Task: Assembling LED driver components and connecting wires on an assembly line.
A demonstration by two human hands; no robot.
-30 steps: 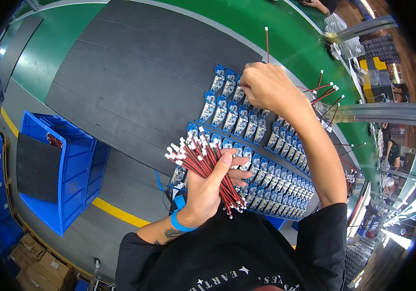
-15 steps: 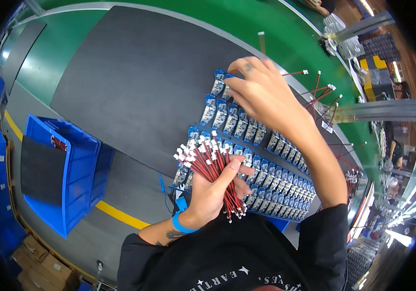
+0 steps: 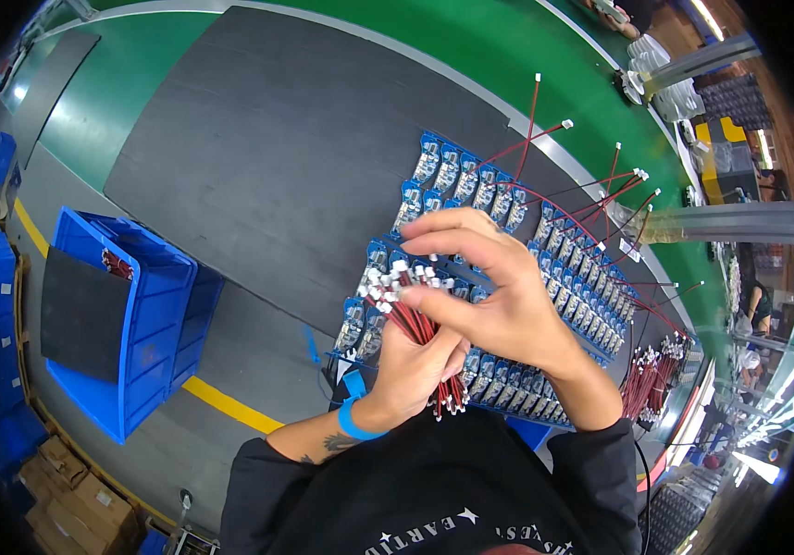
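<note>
My left hand [image 3: 406, 375], with a blue band at its wrist, is closed around a bundle of red-and-black cables [image 3: 415, 326] with white plugs at both ends. Over the bundle's upper plugs comes my right hand [image 3: 513, 301], its fingers stretched out and apart; the thumb tip is at the plugs, and whether it touches one I cannot tell. Under and beyond both hands lie several rows of blue circuit boards [image 3: 428, 162], partly hidden by my hands. A few single cables [image 3: 531, 129] reach from the far rows past the edge of the mat.
A black mat [image 3: 267, 139] covers the bench to the left. Another heap of red cables [image 3: 651, 379] lies right of the boards. At the left stands a blue bin [image 3: 152, 324] with cables inside. A metal post [image 3: 721, 222] rises at the right.
My right hand has come back from the far boards to the bundle. Two cables now stretch out at the far rows where it was. The left hand keeps its grip.
</note>
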